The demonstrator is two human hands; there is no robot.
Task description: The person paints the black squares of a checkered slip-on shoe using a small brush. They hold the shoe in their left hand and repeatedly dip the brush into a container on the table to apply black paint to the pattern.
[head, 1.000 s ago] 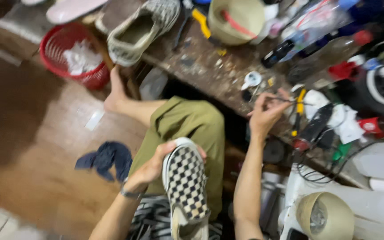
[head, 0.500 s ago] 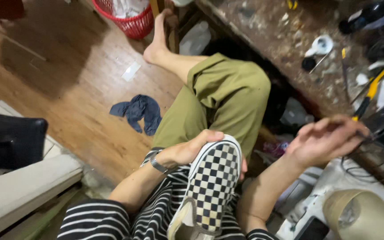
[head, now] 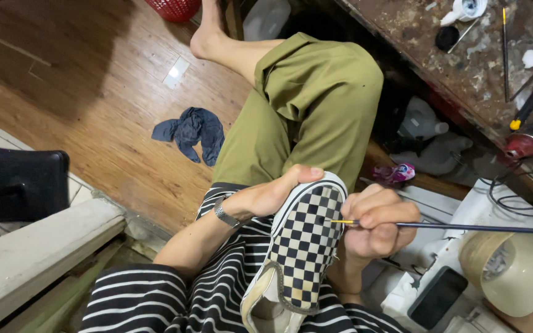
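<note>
Left forearm reaching in from lower left, wrist bent, left hand (head: 272,194) curled with its thumb stretched out flat, right hand (head: 374,222) just beside it — fingers folded tight in a pinch, knuckles up, right wrist low, forearm dropping toward the body

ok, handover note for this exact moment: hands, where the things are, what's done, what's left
Left hand: grips the toe end of the checkered slip-on shoe, holding it over the lap.
Right hand: pinches a thin brush, its tip at the shoe's toe edge.
Small white pot and spare brushes sit on the stained workbench; tape roll lower right.
Done: shoe steadied, brush brought to it. Whether any paint is on cannot be told.
Left: work along the toe edge, judging by where the tip sits.
</note>
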